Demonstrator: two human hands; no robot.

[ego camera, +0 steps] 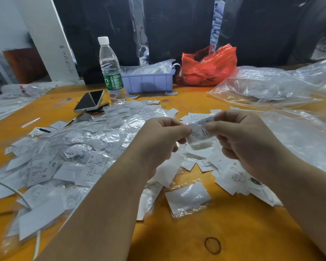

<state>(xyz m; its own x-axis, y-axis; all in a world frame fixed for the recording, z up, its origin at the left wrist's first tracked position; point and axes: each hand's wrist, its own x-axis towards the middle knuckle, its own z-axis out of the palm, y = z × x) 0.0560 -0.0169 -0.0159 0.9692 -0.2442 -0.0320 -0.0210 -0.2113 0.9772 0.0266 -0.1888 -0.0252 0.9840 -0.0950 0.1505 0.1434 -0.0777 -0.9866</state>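
Left hand [162, 137] and right hand [242, 142] each pinched one end of a small bagged label [199, 129], held between them just above the desk [177, 242]. It looked feather-light and limp, with slippery film, so it was best gripped at the edges, thumb against forefinger. A label pile [68, 157] lay to the left.

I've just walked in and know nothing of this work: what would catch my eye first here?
Mid-frame, the left hand and right hand pinch a small bagged label between them. Left of them a big heap of bagged labels sprawls over the orange table. At the back sit a water bottle and a bright red bag.
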